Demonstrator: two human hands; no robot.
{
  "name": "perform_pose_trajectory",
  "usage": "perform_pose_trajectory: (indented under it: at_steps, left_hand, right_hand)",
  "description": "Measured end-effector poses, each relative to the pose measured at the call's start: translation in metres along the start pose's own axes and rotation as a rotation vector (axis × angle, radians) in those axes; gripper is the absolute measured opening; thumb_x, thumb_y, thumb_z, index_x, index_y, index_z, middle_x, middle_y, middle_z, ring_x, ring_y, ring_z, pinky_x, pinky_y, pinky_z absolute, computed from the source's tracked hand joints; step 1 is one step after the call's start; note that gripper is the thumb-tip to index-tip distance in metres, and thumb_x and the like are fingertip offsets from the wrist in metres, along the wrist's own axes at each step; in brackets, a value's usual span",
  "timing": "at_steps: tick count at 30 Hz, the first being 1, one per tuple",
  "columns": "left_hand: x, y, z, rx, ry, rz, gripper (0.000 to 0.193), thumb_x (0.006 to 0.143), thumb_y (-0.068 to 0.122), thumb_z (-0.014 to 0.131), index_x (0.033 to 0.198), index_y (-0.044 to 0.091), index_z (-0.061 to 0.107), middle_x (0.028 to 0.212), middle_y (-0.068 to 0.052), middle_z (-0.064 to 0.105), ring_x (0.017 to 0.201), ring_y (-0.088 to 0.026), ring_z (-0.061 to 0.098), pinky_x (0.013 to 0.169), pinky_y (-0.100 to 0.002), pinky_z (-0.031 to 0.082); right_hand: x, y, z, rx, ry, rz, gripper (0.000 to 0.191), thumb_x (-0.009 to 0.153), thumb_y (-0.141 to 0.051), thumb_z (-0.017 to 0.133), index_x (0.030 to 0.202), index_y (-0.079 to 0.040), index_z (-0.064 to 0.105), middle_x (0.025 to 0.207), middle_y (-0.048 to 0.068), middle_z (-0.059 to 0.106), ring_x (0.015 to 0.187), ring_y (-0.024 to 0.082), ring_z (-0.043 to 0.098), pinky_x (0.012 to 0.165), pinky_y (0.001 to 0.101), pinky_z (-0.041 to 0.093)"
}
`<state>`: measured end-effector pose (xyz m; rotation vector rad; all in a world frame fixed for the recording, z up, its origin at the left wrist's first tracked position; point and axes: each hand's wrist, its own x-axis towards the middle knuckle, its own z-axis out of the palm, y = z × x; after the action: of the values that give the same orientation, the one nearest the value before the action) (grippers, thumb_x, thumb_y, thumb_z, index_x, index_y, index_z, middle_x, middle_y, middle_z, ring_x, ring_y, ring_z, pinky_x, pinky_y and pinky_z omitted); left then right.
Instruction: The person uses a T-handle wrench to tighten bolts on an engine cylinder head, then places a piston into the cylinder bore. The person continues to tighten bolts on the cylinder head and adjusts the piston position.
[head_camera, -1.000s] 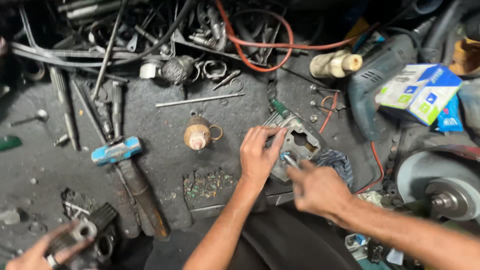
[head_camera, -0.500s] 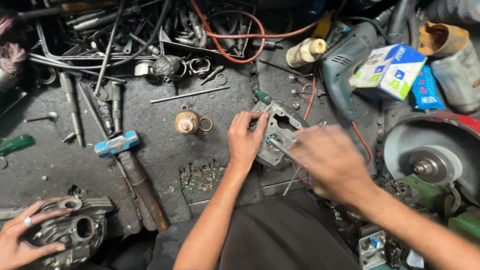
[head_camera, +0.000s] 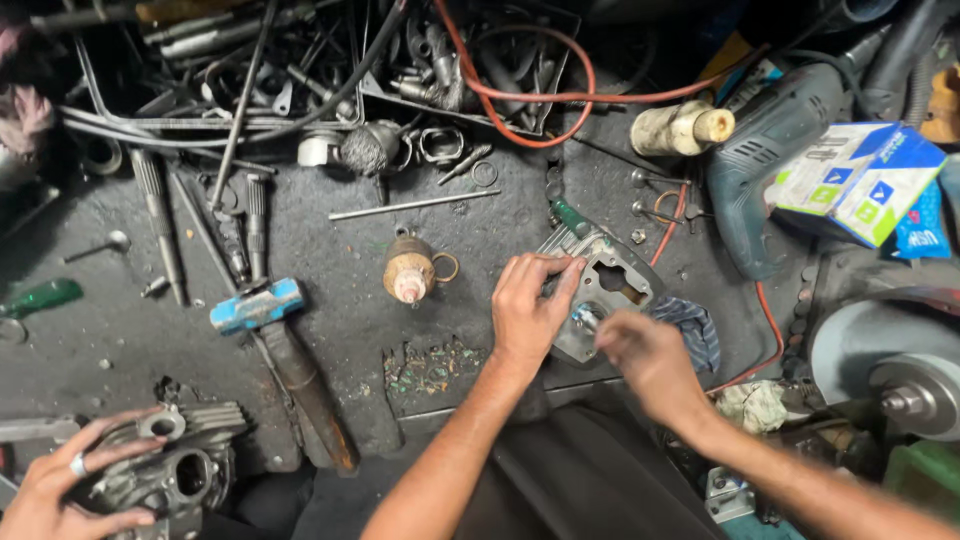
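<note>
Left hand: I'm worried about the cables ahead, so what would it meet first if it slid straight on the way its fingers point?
Likely the grey metal part that the left hand already touches; past it, the orange cable, though depth is unclear.

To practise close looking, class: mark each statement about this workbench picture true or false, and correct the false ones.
1. The left hand rests on the metal engine part. True.
2. The hammer has a red head. False: it is blue.
3. The right hand holds the drill. False: the drill lies apart, behind the part.
4. Another person's hand, wearing a ring, touches a second engine part at lower left. True.
</note>
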<state>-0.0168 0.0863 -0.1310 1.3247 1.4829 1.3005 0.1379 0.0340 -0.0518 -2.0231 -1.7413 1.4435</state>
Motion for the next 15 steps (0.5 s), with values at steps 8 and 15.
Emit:
perform_pose_trajectory:
  at_steps: [8, 15]
  left_hand:
    - [0.002, -0.002, -0.003, 0.032, -0.066, 0.026, 0.013, 0.089, 0.010, 0.082, 0.090, 0.005, 0.070, 0.091, -0.009, 0.071, 0.084, -0.028, 0.068, 0.075, -0.038, 0.053]
    - [0.003, -0.001, -0.003, -0.013, -0.051, 0.018, 0.012, 0.090, 0.011, 0.080, 0.091, 0.004, 0.070, 0.090, -0.009, 0.071, 0.083, -0.027, 0.068, 0.074, -0.038, 0.053]
  right_hand:
    - [-0.001, -0.033, -0.023, 0.305, 0.102, 0.076, 0.042, 0.081, -0.011, 0.062, 0.121, -0.006, 0.053, 0.109, 0.019, 0.059, 0.098, 0.029, 0.059, 0.087, 0.0400, 0.046]
    - [-0.023, -0.052, -0.057, -0.927, 0.078, -0.869, 0.067, 0.053, -0.022, 0.055, 0.117, -0.004, 0.058, 0.122, 0.020, 0.064, 0.113, 0.035, 0.062, 0.109, 0.0517, 0.040]
